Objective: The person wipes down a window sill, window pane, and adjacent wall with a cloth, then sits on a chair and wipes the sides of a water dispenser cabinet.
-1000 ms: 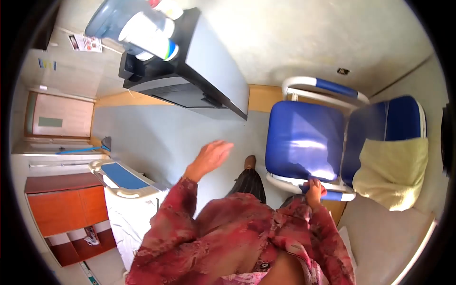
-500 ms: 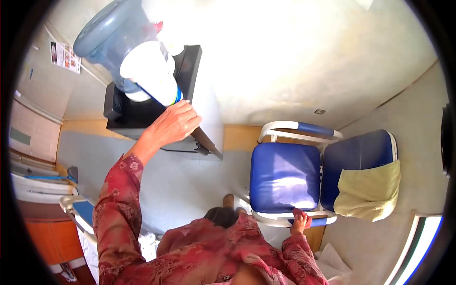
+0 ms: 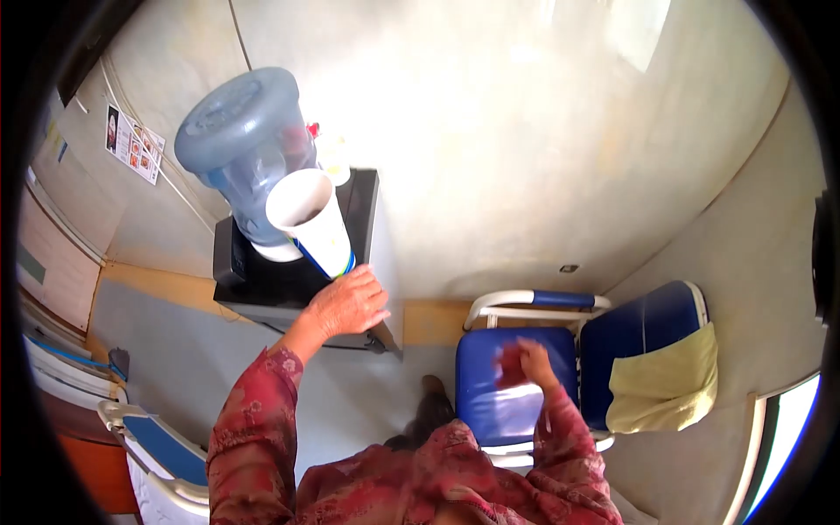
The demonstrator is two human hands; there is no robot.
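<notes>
My left hand [image 3: 348, 302] is at the front top edge of a black-topped water dispenser [image 3: 254, 289], fingers bent and close together. Right beside those fingers is the base of a tall white paper cup [image 3: 325, 236] with a blue and green band; the cup stands near that edge, its inside dark toward the bottom. What the fingers grip, if anything, is hidden. Over a blue chair seat [image 3: 477, 376] my right hand [image 3: 537, 360] is closed on a small red cloth [image 3: 507, 364], blurred by motion. A clear blue water bottle [image 3: 254, 157] sits upside down on the dispenser.
The chair has a blue backrest [image 3: 604, 376] with a yellow-green towel [image 3: 665, 381] draped over it, and a white-and-blue armrest [image 3: 538, 300] on its wall side. Another blue-and-white chair [image 3: 166, 442] stands at lower left. A printed sheet [image 3: 134, 144] and cables hang on the wall.
The view has shifted, so the dispenser and chair appear lower. My right hand has moved with the red cloth from the chair's near armrest to over the seat. My left hand stays beside the cup's base.
</notes>
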